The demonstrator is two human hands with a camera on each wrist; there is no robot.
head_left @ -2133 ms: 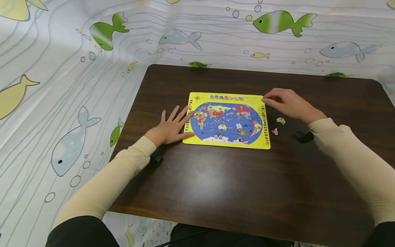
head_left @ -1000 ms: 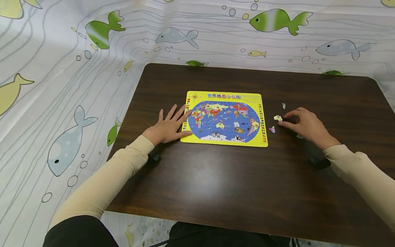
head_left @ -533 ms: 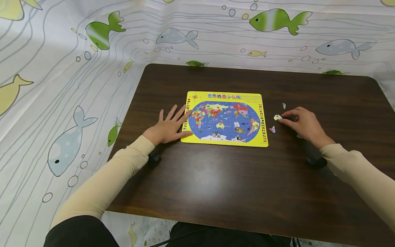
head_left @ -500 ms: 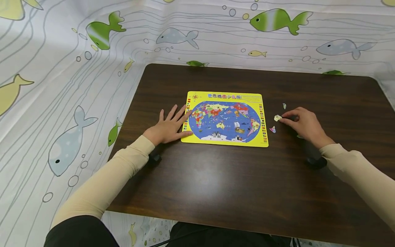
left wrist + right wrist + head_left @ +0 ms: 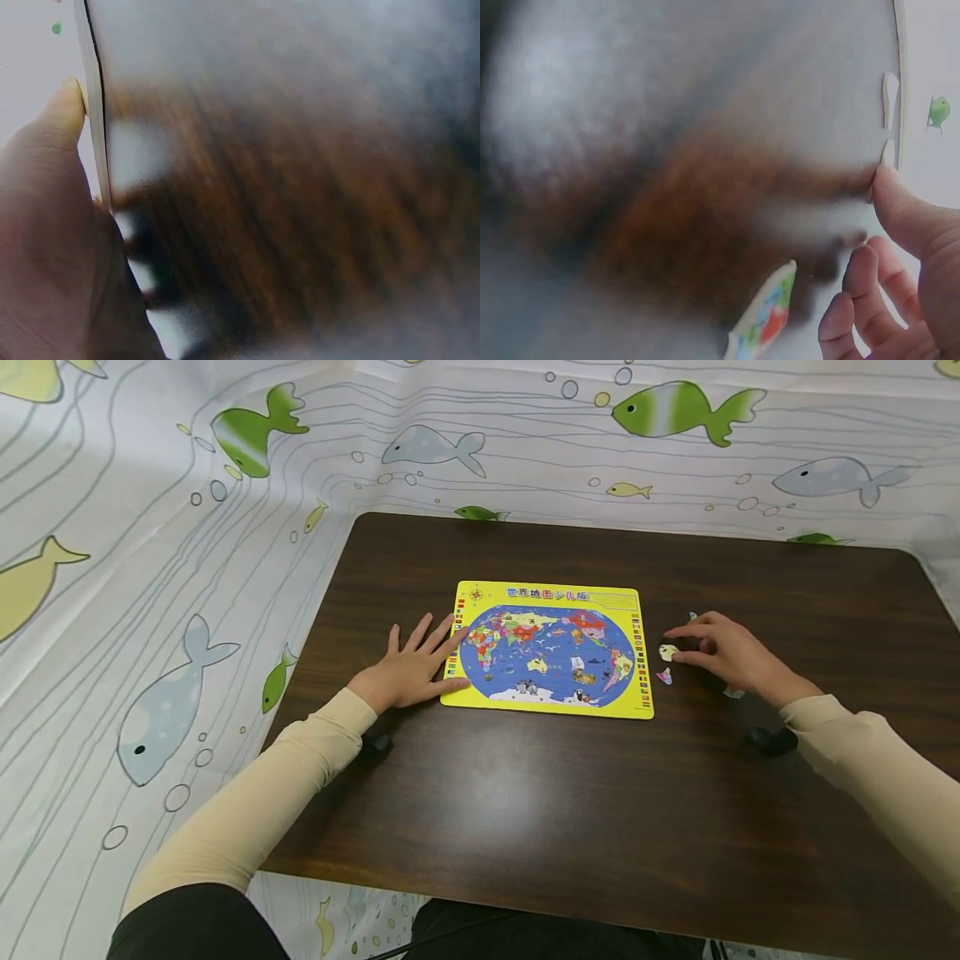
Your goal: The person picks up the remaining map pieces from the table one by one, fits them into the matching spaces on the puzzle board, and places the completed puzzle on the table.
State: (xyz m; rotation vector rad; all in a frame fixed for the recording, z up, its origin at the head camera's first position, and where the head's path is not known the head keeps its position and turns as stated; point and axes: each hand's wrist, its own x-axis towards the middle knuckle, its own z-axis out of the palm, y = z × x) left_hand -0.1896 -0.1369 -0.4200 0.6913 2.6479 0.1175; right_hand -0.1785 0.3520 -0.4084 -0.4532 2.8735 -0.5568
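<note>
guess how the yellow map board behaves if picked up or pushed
The map board is probably stiff, as it lies flat with straight edges. It looks thin, so perhaps light for its size. Flat on a shiny table, it would likely slide, not roll.

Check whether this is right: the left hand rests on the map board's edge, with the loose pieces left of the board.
Not quite: the loose pieces are right of the map board, as the head view shows. The left hand does rest on its edge.

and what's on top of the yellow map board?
Part of the left hand lies over the left edge of the yellow map board. Print beneath the hand is covered, so unseen.
</note>
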